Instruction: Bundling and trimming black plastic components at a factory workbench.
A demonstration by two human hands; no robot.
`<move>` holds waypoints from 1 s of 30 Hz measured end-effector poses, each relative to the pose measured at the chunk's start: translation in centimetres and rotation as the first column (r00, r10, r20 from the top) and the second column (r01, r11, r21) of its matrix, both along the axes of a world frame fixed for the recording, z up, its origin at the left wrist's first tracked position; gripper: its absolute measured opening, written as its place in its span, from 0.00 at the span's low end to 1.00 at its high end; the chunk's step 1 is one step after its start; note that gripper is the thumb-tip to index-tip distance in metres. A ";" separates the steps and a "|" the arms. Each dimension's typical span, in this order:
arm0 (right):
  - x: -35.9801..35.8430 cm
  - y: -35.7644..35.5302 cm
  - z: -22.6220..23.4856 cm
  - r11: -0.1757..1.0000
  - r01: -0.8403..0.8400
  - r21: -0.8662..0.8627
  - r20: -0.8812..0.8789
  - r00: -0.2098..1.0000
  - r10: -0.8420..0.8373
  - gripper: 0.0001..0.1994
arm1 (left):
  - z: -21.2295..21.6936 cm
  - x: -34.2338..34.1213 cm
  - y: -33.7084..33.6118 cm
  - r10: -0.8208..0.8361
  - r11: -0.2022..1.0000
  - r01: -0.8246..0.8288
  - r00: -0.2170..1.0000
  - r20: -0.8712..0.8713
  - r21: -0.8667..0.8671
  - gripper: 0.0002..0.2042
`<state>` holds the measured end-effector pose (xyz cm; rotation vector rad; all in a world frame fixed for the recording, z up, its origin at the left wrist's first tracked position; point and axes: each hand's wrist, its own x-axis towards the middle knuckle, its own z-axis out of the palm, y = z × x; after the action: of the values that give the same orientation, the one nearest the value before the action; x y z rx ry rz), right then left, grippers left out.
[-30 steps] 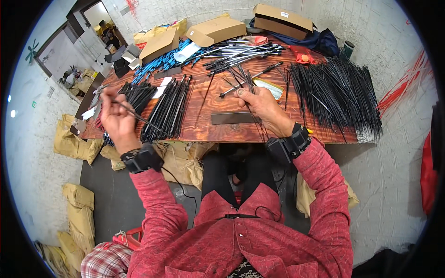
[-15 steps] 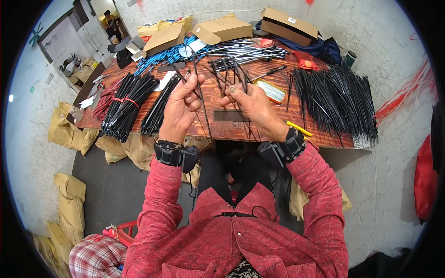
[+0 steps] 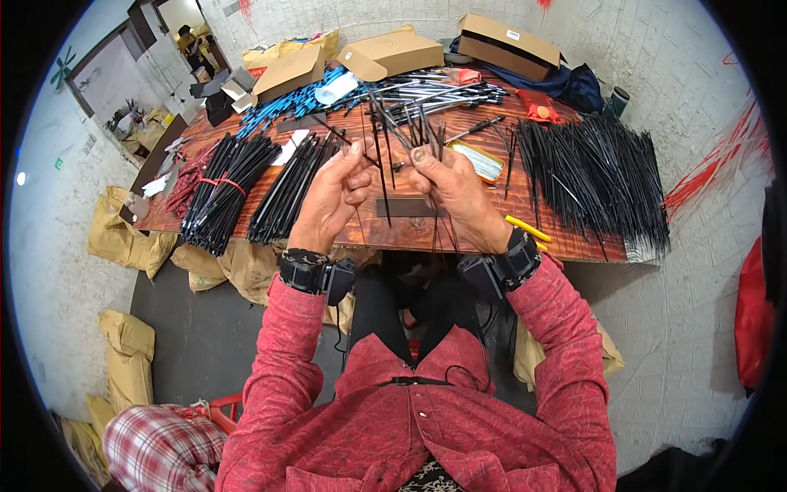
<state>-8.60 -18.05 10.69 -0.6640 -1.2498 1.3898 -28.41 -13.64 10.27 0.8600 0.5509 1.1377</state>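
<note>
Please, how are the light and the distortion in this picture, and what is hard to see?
Head view: the table looks bowed and black surrounds the image; head view: a bright spot glares at far left, shadow darkens the space under the table; head view: the right hand looks fairly sharp, but its rods overlap and are hard to separate.

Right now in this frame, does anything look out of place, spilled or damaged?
Nothing looks clearly spilled or damaged. One dark rod lies slantwise on its own between the silver rods and the large black pile, slightly odd beside those gathered heaps.
</note>
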 end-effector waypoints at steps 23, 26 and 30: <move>-1.7 -0.7 -1.9 0.965 0.237 0.112 0.198 0.946 -0.255 0.10 | 1.4 2.8 -1.5 0.213 0.960 -0.192 0.973 -0.091 0.202 0.10; -1.6 -1.5 -0.9 0.965 0.240 0.105 0.218 0.941 -0.258 0.10 | 1.4 3.4 -1.7 0.294 0.938 -0.262 0.948 -0.120 0.226 0.10; -1.5 -1.5 -1.1 0.966 0.225 0.125 0.259 0.933 -0.251 0.11 | 1.1 3.0 -1.6 0.299 0.934 -0.256 0.942 -0.154 0.248 0.09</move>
<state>-10.08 -19.55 9.59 -0.9335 -1.3885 1.0575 -25.45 -15.19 11.35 1.1198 0.7284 1.4051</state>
